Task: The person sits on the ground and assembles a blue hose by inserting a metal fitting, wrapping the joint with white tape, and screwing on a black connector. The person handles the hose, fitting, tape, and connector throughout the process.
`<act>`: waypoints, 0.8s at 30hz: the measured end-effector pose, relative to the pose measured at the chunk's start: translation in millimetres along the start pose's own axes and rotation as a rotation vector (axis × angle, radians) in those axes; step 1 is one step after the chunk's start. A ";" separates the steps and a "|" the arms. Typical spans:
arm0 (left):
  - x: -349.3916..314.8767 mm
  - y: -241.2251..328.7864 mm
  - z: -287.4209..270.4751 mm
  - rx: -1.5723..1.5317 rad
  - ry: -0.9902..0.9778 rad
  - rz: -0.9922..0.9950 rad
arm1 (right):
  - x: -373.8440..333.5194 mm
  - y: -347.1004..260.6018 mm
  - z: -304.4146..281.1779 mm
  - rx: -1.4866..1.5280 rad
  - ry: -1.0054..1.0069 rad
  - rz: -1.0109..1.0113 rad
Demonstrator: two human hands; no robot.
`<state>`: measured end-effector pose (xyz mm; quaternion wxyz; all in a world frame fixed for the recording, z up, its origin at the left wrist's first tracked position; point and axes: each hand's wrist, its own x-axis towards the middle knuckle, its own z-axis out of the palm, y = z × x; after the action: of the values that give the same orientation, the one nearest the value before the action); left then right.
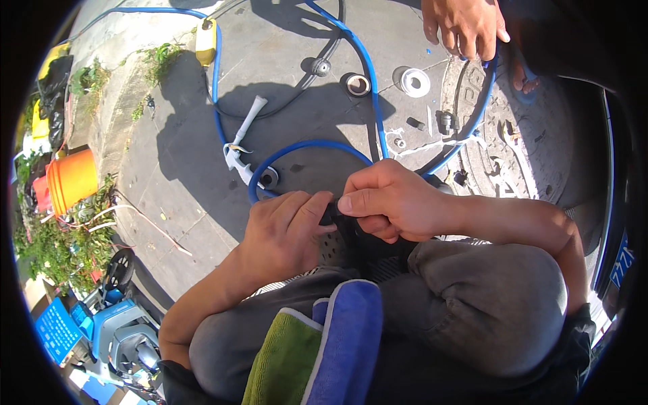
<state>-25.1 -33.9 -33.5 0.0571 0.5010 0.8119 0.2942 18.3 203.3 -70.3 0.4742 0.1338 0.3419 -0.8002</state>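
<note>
Over my knees, my left hand (pixel 287 229) and my right hand (pixel 398 202) meet with their fingertips almost together. Both are closed, pinching a small dark piece (pixel 335 209) that the fingers mostly hide, so its kind is unclear. Just beyond them a loop of blue hose (pixel 307 144) lies on the pavement. A white spray gun (pixel 236 158) rests inside the bend, beside a roll of tape (pixel 268 177). Green (pixel 280 358) and blue (pixel 347 344) towels lie across my lap.
Another person's hand (pixel 466 27) reaches in at the top right, above a round manhole cover (pixel 496 135). Wrenches (pixel 513 143), a dark fitting (pixel 446 122), a white tape roll (pixel 414 82) and a yellow box (pixel 206 44) lie around. An orange bucket (pixel 73 179) stands left.
</note>
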 end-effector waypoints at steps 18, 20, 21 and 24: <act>-0.3 -14.0 1.2 -0.426 -0.127 -0.320 | 16.0 12.4 -28.0 -1.488 0.157 -1.354; 2.5 -12.0 -0.4 -0.386 -0.098 -0.259 | 17.6 15.5 -22.8 -1.327 0.147 -1.307; 4.2 -11.5 -1.8 -0.365 -0.083 -0.226 | 17.0 16.3 -18.8 -1.216 0.137 -1.249; 3.8 -8.8 -5.4 -0.247 -0.058 -0.177 | 17.3 18.5 -10.3 -0.952 0.126 -1.013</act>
<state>-36.0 -35.9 -33.1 0.1673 0.4251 0.8085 0.3711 23.9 192.8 -94.9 0.0289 -0.2181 0.7026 -0.6767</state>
